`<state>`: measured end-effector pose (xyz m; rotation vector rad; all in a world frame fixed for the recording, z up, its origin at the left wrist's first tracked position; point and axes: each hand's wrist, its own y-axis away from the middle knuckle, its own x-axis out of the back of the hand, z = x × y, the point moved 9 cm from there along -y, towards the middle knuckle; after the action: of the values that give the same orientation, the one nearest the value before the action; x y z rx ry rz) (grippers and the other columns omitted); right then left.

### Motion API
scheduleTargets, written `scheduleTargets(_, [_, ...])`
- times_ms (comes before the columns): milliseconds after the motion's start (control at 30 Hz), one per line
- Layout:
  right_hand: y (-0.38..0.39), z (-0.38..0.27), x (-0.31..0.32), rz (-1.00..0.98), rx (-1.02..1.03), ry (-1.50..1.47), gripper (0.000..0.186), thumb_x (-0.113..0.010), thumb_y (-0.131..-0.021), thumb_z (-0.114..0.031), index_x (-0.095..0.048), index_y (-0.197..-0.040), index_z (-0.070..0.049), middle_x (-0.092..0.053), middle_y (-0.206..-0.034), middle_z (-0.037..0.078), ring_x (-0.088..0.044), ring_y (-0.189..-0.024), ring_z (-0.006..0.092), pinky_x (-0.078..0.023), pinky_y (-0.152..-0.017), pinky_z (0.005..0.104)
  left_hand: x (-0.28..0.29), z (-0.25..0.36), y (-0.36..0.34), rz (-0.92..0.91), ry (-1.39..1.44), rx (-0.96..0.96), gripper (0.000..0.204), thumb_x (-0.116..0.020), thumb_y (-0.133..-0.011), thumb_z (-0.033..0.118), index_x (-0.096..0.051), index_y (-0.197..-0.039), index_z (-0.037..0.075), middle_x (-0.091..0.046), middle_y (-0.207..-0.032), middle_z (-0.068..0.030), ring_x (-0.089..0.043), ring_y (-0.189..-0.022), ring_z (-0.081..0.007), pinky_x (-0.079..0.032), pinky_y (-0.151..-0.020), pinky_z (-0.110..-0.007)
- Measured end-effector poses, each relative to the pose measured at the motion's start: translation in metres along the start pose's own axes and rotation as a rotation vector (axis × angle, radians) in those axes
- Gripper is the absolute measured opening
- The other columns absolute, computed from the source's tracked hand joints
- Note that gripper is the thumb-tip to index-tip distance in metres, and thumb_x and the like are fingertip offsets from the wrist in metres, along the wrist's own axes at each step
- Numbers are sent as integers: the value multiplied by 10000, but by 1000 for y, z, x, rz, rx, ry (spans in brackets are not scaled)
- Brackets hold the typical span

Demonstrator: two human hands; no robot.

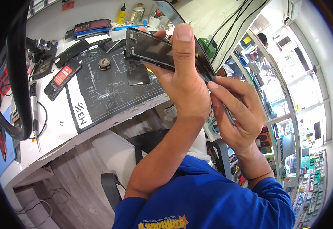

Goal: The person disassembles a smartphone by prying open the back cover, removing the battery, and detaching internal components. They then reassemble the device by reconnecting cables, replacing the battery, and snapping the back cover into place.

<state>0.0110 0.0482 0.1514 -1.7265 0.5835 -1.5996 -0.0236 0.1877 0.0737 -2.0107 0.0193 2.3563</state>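
Note:
My left hand [185, 82] is wrapped around an opened phone body [149, 45], thumb laid across it and fingertips showing along its far edge. A thin, dark, glossy panel [201, 59] stands tilted along the phone's right side. Whether the two are joined is hidden behind my left hand. My right hand [240, 108] pinches the panel's lower end between thumb and fingers, close to my left wrist. Beneath the phone, a small dark rectangular plate [138, 76] lies on the black printed repair mat [117, 99].
On the mat sits a round metal tin [104, 64]. Left of it lie a phone back with a red label [62, 79] and a black cover [72, 52]. Stacked phones [92, 27] and a yellow bottle [121, 14] stand behind. A soldering iron [33, 107] and thick black tube [17, 76] occupy the left.

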Motion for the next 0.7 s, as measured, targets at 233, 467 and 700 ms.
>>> scheduleTargets(233, [0, 2, 0, -55, -25, 36, 488, -770, -734, 84, -804, -1182, -106, -724, -1127, 129, -702, -889, 245, -577, -734, 322, 1, -5, 0, 11, -21, 19, 557, -808, -921, 419, -572, -1267, 51, -634, -1116, -71, -610, -1027, -146, -520, -923, -318])
scheduleTargets(467, [0, 3, 0, -51, -44, 40, 481, -765, -741, 83, -804, -1181, -108, -721, -1118, 127, -703, -865, 241, -575, -733, 320, -1, -6, 1, 3, -37, 15, 552, -800, -923, 429, -567, -1255, 55, -636, -1118, -71, -611, -1018, -148, -522, -919, -319])
scheduleTargets(700, [2, 4, 2, -41, -61, 48, 456, -784, -756, 69, -807, -1176, -108, -730, -1083, 120, -708, -846, 230, -573, -720, 314, -1, -10, 1, 8, -15, 49, 532, -807, -913, 424, -590, -1217, 45, -646, -1102, -64, -618, -998, -142, -531, -904, -315])
